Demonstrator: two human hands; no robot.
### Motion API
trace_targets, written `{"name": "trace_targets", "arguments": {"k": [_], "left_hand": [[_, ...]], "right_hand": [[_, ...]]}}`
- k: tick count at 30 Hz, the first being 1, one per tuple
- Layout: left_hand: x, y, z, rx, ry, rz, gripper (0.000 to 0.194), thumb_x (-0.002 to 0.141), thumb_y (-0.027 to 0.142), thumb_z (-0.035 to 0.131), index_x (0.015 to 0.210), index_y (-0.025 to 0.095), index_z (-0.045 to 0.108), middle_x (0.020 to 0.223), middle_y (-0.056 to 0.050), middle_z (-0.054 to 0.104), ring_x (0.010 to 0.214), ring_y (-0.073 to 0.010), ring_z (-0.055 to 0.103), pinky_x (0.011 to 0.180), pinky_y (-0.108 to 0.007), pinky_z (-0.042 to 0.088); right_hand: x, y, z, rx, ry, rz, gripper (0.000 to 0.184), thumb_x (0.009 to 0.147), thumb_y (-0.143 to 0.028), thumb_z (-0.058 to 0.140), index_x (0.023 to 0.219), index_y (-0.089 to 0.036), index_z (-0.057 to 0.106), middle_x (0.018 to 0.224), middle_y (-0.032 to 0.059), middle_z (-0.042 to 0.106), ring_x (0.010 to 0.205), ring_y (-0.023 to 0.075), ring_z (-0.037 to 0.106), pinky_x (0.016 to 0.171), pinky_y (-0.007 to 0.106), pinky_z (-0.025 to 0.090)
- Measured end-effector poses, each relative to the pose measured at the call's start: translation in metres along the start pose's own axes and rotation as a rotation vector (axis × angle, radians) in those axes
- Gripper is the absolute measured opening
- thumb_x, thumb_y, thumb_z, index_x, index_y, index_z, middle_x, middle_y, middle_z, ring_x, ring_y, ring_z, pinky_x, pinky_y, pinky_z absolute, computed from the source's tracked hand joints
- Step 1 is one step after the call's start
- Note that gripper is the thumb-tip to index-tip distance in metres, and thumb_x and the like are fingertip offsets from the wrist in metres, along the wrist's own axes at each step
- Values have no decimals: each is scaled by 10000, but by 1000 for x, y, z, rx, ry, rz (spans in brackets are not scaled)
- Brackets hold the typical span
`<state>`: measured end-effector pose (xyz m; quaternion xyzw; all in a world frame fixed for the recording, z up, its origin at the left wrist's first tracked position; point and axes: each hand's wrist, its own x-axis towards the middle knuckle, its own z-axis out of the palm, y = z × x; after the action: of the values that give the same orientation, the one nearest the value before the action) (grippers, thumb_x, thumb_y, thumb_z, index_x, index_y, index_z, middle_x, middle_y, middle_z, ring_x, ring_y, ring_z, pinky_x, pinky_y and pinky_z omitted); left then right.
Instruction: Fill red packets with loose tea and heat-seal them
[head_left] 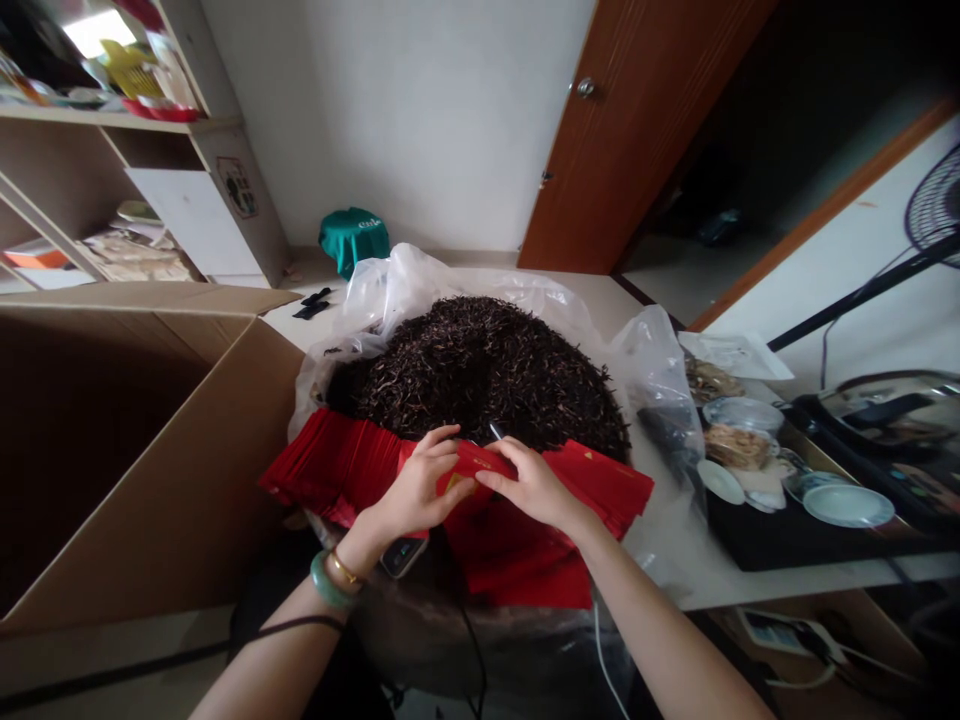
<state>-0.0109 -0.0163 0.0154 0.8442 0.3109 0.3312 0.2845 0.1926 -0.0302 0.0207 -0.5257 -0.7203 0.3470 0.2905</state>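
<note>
A red packet with gold print (487, 458) is between my two hands, just in front of a heap of dark, loose dried leaves, like tea (480, 375). My left hand (424, 485) grips its left side, the thumb over the front. On the other side my right hand (536, 485) pinches the packet between thumb and fingers. A thin whitish object (496, 431) sticks up by the right fingertips; its kind is unclear. Below the left hand is a fanned stack of red packets (337, 460). More red packets (600, 485) spread to the right and below.
Clear plastic (660, 350) surrounds the leaf heap. An open cardboard box (247, 430) stands at left. At right are a clear tub (739, 440), a pale dish (847, 506) and a lidded appliance. A small device with a screen (403, 556) lies under my left wrist; cables hang below.
</note>
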Motion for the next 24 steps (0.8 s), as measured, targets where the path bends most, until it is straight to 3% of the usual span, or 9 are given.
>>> {"name": "trace_targets", "arguments": {"k": [4,10,14,24], "left_hand": [[0,-2,2,-43,-17,-40,207,913,319,531,853,181,673,838,-86,696,1243,-282,492,1017,-464,428],[0,-5,5,-57,-16,-70,176,904,310,550,915,200,687,913,-83,722,1244,-276,500,1025,-477,414],[-1,-6,7,-61,0,-61,197,897,337,556,907,192,689,884,-79,711,1242,-278,493,1003,-469,435],[0,-3,9,-38,66,-46,218,861,353,600,729,183,635,732,-61,627,1156,-280,545,945,-446,481]], "right_hand": [[-1,-1,1,86,8,0,279,831,-417,628,1025,-241,534,1003,34,640,975,205,613,885,361,479],[-2,-5,-1,54,-25,-48,193,875,-424,556,849,-240,504,830,-11,586,791,168,578,757,303,480],[0,-1,-1,27,-8,-85,201,880,-430,561,825,-242,515,827,-10,566,807,173,564,791,312,468],[1,5,3,45,96,-166,247,882,-406,572,708,-234,537,779,1,532,791,177,552,793,317,457]]}}
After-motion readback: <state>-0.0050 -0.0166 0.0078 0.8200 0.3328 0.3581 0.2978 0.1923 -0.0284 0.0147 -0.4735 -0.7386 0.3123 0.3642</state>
